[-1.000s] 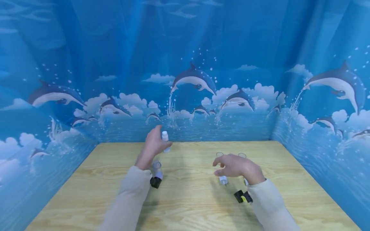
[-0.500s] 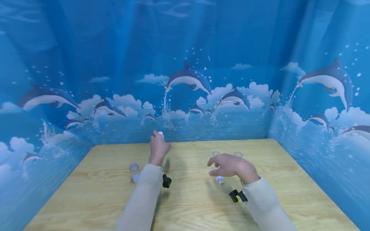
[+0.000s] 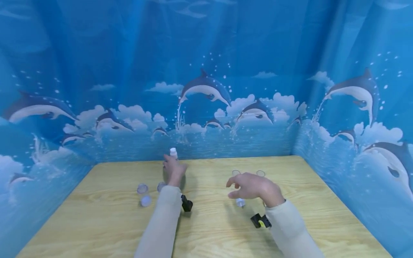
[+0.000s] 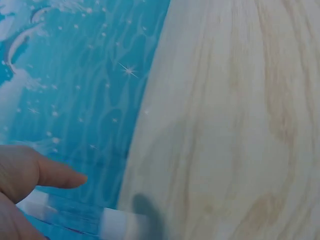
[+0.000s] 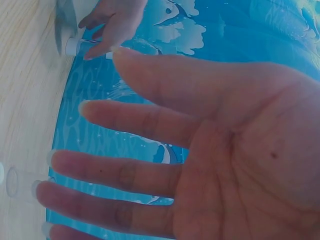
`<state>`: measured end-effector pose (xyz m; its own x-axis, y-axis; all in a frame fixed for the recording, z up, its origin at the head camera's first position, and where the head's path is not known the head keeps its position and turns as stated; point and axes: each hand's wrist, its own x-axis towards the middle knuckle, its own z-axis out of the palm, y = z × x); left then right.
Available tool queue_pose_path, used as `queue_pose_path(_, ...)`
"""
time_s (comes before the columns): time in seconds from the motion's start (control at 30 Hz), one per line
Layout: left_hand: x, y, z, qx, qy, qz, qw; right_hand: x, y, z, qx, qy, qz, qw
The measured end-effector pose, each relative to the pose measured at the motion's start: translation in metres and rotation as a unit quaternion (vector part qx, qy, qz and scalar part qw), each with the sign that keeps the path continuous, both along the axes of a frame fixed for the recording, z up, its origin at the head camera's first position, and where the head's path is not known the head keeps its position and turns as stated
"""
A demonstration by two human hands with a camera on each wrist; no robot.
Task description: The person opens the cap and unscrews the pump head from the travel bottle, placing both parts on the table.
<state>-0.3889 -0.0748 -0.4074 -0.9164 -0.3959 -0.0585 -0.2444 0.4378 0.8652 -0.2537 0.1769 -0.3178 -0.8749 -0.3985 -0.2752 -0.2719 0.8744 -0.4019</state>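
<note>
In the head view, a small clear bottle (image 3: 173, 153) with a white cap stands upright near the table's back edge. My left hand (image 3: 174, 170) is close in front, hiding its lower part, fingers to its left and thumb to its right. The left wrist view shows the bottle (image 4: 75, 215) blurred, with one stretched digit (image 4: 60, 175) apart from it. My right hand (image 3: 253, 185) hovers above two clear vials, holding nothing; the right wrist view shows its fingers (image 5: 140, 170) straight and spread. One vial's rim (image 3: 236, 172) and white end (image 3: 240, 202) show around that hand.
Left of my left sleeve stands another clear vial (image 3: 142, 189) with a white end, and a further vial (image 3: 161, 186) is partly covered by the sleeve. The wooden table (image 3: 206, 229) is bounded by a blue dolphin curtain (image 3: 206, 136).
My left hand has shifted right and lower, passing in front of the bottle. Its sleeve has uncovered vials on the left. The right hand keeps its pose; the head view has turned slightly right.
</note>
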Motion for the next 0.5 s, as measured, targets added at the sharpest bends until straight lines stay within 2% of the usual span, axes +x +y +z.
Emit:
queue_pose_path(0.27,-0.006,0.004,-0.013,-0.030,0.003,0.050,0.9983,-0.002,-0.002,-0.003,-0.006,-0.011,0.004,1.000)
queue_pose_path(0.4,-0.010,0.007,-0.017,-0.021,0.003,0.051,0.9985,-0.003,0.000,-0.002,-0.004,-0.013,0.003,1.000)
queue_pose_path(0.5,-0.011,0.012,-0.020,-0.036,0.007,0.049,0.9981,-0.003,0.002,0.000,-0.001,-0.012,0.004,1.000)
